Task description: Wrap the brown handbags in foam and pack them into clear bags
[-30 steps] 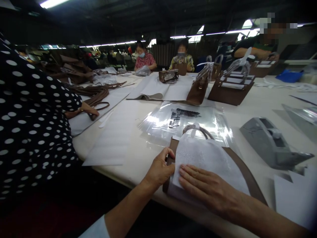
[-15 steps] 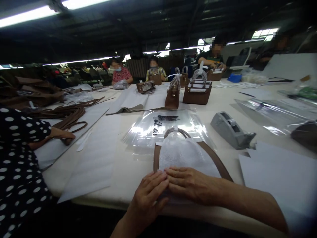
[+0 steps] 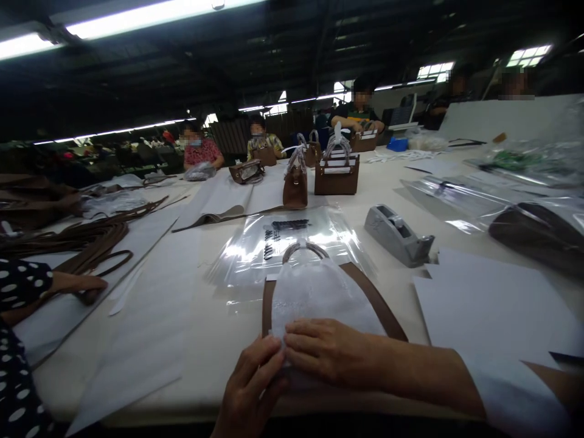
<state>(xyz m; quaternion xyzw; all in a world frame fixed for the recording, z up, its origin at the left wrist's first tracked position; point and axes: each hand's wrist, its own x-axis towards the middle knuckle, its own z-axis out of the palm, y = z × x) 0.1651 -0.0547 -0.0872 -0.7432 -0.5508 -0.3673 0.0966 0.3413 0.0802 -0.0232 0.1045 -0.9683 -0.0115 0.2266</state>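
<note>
Head view: the big table (image 3: 214, 353) is pale, and work lies all over it. A wide pile of clear plastic (image 3: 249, 258) lies on it, past the brown bag (image 3: 376, 301). The bag lies flat right in front of the person, with its handles (image 3: 305, 248) pointing away, over the plastic. A white sheet (image 3: 328, 295) covers most of the bag, but brown shows along both sides.

The right hand (image 3: 326, 353) is flat on the sheet, fingers close together, so it presses and does not pinch. The left hand (image 3: 250, 377) is bent at the near left edge, its fingertips just beside the right ones. I cannot tell if it pinches anything, since its fingers hide that.

The step looks like making the sheet lie smooth and snug. To do it well, I think the right hand should push down softly and evenly, while the left one keeps the edge straight. Pulling hard could wrinkle or rip the sheet, or make it slide crooked. The gray tape holder (image 3: 396, 234) sits to the right, near the bag.

Now for words: black marks (image 3: 292, 225) show on the plastic, but they are too smeary to read. I can't make out any brand name.
</note>
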